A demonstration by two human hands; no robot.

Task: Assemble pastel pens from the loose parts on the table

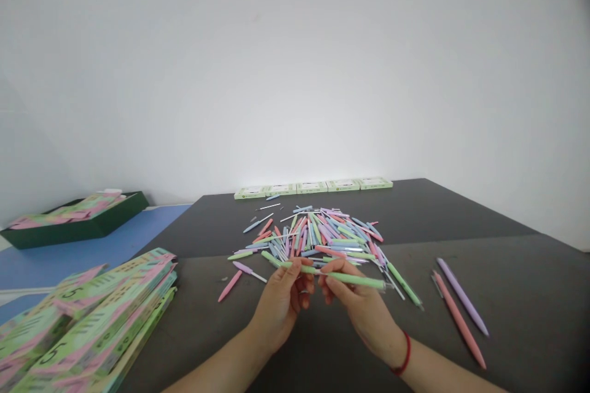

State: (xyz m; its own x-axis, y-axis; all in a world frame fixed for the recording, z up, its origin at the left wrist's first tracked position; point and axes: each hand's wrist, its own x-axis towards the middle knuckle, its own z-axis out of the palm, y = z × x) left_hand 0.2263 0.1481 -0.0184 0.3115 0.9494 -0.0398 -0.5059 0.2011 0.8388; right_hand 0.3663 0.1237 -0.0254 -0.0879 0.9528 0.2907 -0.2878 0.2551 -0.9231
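The left hand (283,299) is closed in a pinch, thumb against fingers, on a pale green slim plastic pen section (304,269); the right hand (359,307) pinches the near end of a pale green round plastic pen barrel (357,280), its far end, tipped with something clear, pointing out to the right; the pieces lie almost in one line in front of the body, just this side of the heap, and that end-to-end grip seems chosen to line them up while each hand steadies one; whether they are joined I cannot tell.

A red cord bracelet (407,356) circles the right wrist; beyond the hands spreads a loose heap of pastel plastic pen parts and thin white rods (322,230), presumably there for easy reach by either hand; to the right, a coral slim pen (461,325) and a lilac slim pen (463,298) lie side by side, apart from the heap, perhaps to avoid mixing.

At the left, overlapping pink-and-green printed flat packs (96,313) show a large "5"; behind them stands a dark green shallow tray (92,227) holding similar pieces; at the back, five pale green flat boxes (311,187) form a neat row; their print is too small to read, and no brand is legible.
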